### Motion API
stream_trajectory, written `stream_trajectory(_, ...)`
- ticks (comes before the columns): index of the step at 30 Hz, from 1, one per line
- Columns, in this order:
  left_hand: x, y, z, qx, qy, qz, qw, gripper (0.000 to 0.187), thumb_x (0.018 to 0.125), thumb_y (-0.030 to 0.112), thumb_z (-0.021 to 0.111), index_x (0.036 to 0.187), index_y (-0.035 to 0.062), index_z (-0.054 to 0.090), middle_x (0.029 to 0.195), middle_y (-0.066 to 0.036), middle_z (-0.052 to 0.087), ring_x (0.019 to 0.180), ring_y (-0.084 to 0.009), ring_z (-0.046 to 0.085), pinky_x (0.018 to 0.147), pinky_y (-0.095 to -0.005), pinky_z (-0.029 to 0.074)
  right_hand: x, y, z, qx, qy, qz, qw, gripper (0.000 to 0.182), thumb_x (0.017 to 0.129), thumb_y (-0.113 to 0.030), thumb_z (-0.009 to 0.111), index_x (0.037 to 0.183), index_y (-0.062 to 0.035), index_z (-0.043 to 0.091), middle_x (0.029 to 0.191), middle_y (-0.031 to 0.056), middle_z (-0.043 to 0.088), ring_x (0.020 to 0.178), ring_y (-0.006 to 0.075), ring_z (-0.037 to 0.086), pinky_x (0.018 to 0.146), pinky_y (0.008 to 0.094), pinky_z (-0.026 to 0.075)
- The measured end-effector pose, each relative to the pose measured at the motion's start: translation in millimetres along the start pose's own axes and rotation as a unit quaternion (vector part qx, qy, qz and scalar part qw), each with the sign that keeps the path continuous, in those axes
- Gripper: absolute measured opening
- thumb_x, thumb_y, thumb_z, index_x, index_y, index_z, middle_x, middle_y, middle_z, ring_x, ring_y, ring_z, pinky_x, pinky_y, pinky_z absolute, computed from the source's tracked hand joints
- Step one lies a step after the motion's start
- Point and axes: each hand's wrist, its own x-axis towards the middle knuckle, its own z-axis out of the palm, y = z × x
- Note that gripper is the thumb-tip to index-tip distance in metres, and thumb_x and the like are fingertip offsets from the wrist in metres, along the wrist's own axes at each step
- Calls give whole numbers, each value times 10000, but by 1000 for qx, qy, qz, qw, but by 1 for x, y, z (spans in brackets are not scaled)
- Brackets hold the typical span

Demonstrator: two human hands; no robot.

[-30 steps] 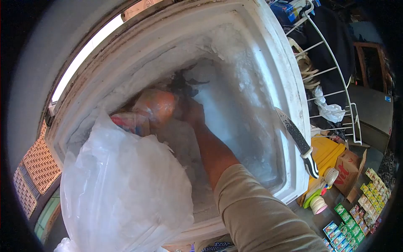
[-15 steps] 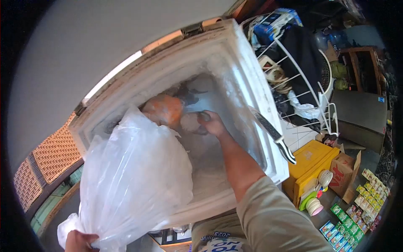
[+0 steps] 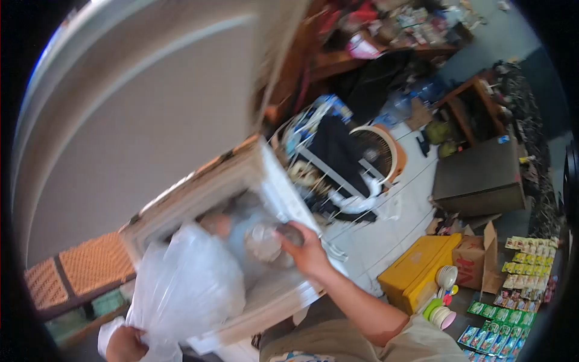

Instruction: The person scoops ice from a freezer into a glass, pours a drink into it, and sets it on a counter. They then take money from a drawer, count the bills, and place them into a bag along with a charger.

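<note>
Right hand [image 3: 307, 250], centre of frame, has grip closed around frosty clear lump [image 3: 265, 243], above open chest freezer [image 3: 271, 311]. Left hand [image 3: 126, 344], lower left, has grip closed on gathered end of white plastic bag [image 3: 190, 283]. Bag lies over freezer rim. Yellow box [image 3: 416, 268] is at lower right.

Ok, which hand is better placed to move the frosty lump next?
Probably the right hand: it already grips the frosty lump over the open freezer, while the left hand is busy holding the plastic bag.
</note>
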Motion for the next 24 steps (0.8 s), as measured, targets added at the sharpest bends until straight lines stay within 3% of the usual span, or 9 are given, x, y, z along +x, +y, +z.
stream_trajectory(7,13,12,-8,-76,-51,-65,994,246,738,106,611,953,9,680,688,-205,632,806,-377,614,760,-459,484,78,-40,-146,75,29,39,996,536,845,-263,729,1228,54,528,1116,127,627,987,166,596,884,307,476)
stream_trajectory(9,22,-101,78,39,-74,168,982,209,779,148,577,898,0,666,714,-190,646,833,-347,629,821,-440,486,108,-94,-192,96,22,80,992,517,863,-287,704,1253,-14,501,1011,108,651,749,193,664,526,322,545)
stream_trajectory(10,15,-71,60,23,-102,28,994,208,823,179,522,824,14,650,722,-170,654,788,-325,637,862,-418,477,130,-108,-209,76,42,68,994,513,878,-277,683,1275,-25,476,977,104,654,674,202,665,400,310,502)
stream_trajectory(13,-3,35,-5,-65,-21,-117,991,185,843,151,510,779,32,637,686,-131,643,708,-279,615,882,-391,465,201,-149,-252,80,70,9,994,507,893,-142,597,1362,-94,413,920,109,660,598,190,635,419,302,488)
stream_trajectory(14,6,-45,51,-17,-81,-18,996,114,816,111,553,773,52,642,633,-92,607,664,-266,591,875,-394,474,232,-160,-270,31,28,-7,999,536,886,-136,568,1391,-118,388,878,89,654,590,181,628,439,291,492)
stream_trajectory(15,3,-33,48,-21,-80,-23,996,114,816,111,553,773,52,642,633,-92,607,664,-266,591,875,-394,474,257,-172,-277,48,17,-25,998,548,872,-134,557,1393,-132,386,868,73,644,592,170,621,447,273,490)
stream_trajectory(17,-1,0,32,-219,-71,-206,951,88,801,75,565,748,76,635,601,-63,573,649,-257,577,891,-384,475,295,-201,-283,-6,51,-47,998,533,844,-124,566,1355,-125,418,898,65,639,595,164,618,460,252,502)
stream_trajectory(23,-5,-105,108,-29,-97,39,994,101,826,108,558,776,57,630,608,-48,570,657,-234,575,856,-394,466,391,-232,-295,-96,77,-39,992,465,834,-165,643,1272,-120,493,975,77,629,709,161,632,530,262,545)
stream_trajectory(24,-9,-21,52,-69,-26,-35,997,120,854,122,530,758,74,583,583,-23,525,614,-217,546,810,-357,472,401,-237,-296,-119,60,-34,990,432,830,-191,667,1231,-115,527,992,74,631,736,154,629,555,267,550)
